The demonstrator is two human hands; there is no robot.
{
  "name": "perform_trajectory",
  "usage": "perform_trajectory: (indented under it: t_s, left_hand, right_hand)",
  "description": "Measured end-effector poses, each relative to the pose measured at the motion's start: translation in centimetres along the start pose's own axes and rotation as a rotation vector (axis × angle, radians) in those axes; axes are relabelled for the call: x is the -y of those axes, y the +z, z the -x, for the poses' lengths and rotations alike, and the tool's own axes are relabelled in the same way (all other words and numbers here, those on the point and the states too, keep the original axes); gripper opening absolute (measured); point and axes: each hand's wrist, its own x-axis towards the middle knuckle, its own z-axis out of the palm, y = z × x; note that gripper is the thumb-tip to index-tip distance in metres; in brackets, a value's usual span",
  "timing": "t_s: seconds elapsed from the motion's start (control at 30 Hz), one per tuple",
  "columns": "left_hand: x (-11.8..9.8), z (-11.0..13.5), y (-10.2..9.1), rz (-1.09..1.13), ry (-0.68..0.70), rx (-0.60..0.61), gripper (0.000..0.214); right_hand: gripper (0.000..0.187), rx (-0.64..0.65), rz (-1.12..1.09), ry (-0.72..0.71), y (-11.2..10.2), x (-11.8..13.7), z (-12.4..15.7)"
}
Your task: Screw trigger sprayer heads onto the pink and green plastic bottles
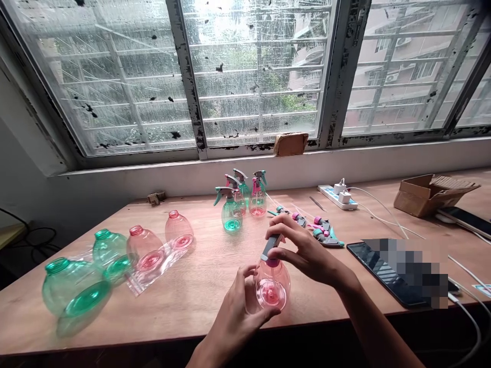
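Note:
Near the table's front edge stands a clear pink spray bottle (283,278), with my left hand (237,311) closed round its lower left side. My right hand (303,249) grips the grey trigger spray head (270,247) at the bottle's neck, thumb in front and fingers over the top. The head's pink collar sits at the bottle mouth; whether it is screwed tight cannot be made out. Just beyond my right hand lie several loose spray heads (324,232) in pink, teal and grey. My fingers partly hide the spray head.
On the left stand open bottles, green (76,289) and pink (179,230), by a clear plastic wrapper (143,278). Several bottles with spray heads (231,212) stand at the back. To the right are a phone (379,271), a power strip (337,198), cables and a cardboard box (418,197).

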Motion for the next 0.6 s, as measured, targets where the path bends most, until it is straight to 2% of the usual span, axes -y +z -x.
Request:
perform_trajectory:
  t_s: [0.07,0.17,0.27,0.37,0.5,0.6]
  left_hand:
    - [0.2,0.0,0.1,-0.017,0.006,-0.039,0.080]
    - [0.1,0.3,-0.2,-0.060,0.079,0.006,0.090]
    - [-0.2,0.6,-0.7,-0.126,0.138,0.095,0.084]
    - [-0.2,0.7,-0.8,-0.132,0.143,0.126,0.079]
    - [0.7,0.5,-0.3,-0.036,0.107,0.086,0.078]
    - [1.3,0.4,0.2,0.026,0.046,0.004,0.089]
  right_hand:
    - [0.013,0.005,-0.010,0.002,0.0,0.1,0.0]
    - [0.014,0.005,-0.019,0.005,0.0,0.1,0.0]
    - [0.013,0.004,-0.029,0.000,0.0,0.2,-0.1]
    - [0.013,0.005,-0.029,-0.012,0.0,0.2,-0.1]
    - [0.014,0.014,-0.018,-0.005,0.0,0.1,-0.1]
    - [0.014,0.018,-0.010,-0.008,0.0,0.0,0.0]
